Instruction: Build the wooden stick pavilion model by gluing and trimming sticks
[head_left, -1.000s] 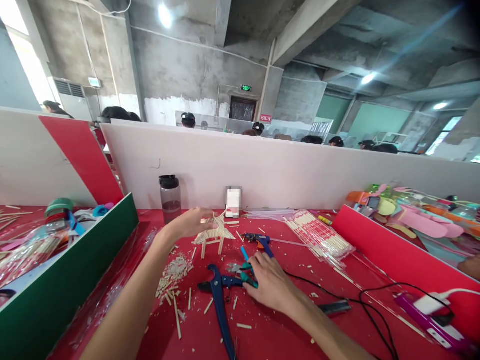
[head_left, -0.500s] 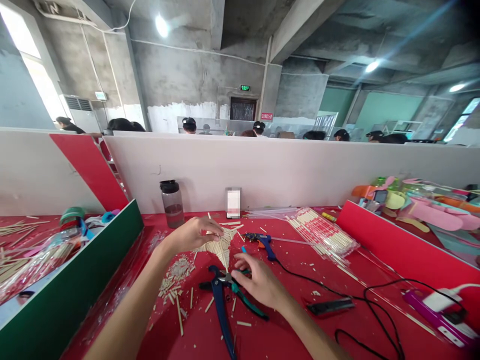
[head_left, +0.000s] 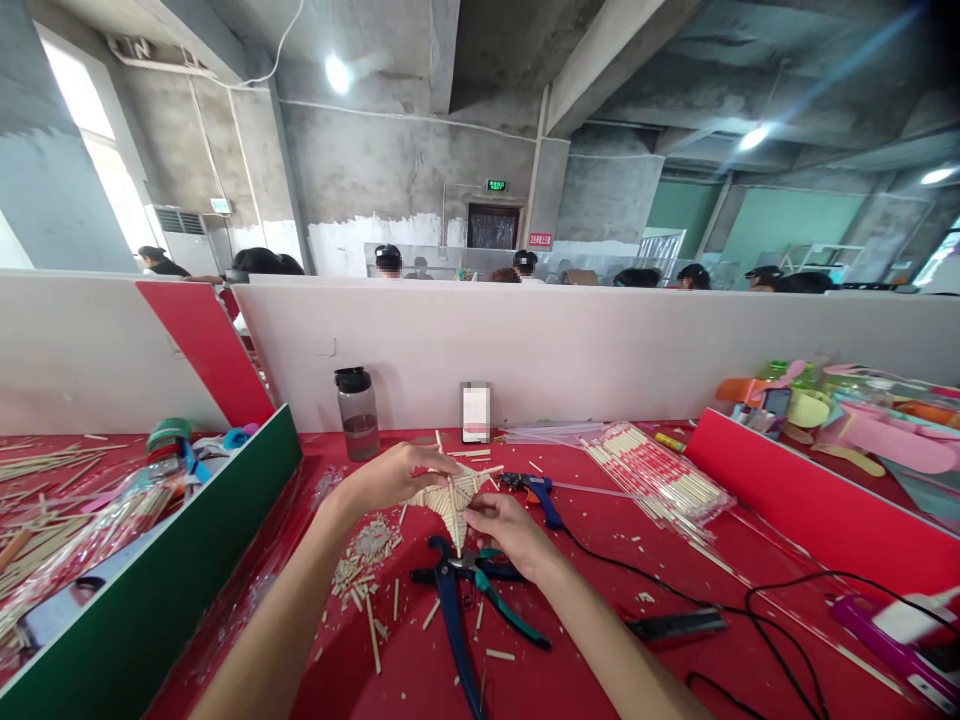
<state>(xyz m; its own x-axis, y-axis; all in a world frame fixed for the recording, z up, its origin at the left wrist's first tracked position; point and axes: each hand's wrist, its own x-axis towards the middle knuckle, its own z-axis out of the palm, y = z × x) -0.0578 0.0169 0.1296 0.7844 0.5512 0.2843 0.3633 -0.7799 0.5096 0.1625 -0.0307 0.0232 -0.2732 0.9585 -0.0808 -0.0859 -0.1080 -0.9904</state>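
Observation:
A star-like piece made of thin wooden sticks [head_left: 454, 510] is held above the red table. My left hand [head_left: 405, 472] grips its upper left part, fingers bent over the top. On its right side, the thumb and fingers of my right hand [head_left: 499, 525] close on the edge. Just below the piece lie blue-handled cutters [head_left: 454, 610] and green-handled pliers [head_left: 510, 612]. A blue glue gun [head_left: 541, 495] rests behind my right hand. Short stick offcuts [head_left: 367, 560] are scattered left of the cutters.
A water bottle [head_left: 358, 412] and an upright phone [head_left: 475, 412] stand by the white partition [head_left: 600, 350]. Bagged sticks [head_left: 652, 475] lie right. Black cable [head_left: 637, 565] crosses the table near a black tool [head_left: 679, 624]. Green [head_left: 187, 550] and red [head_left: 810, 510] dividers flank the workspace.
My right hand has moved up and closed on the stick piece. The piece is more upright and its lower tip shows above the cutters. The whole view has shifted slightly.

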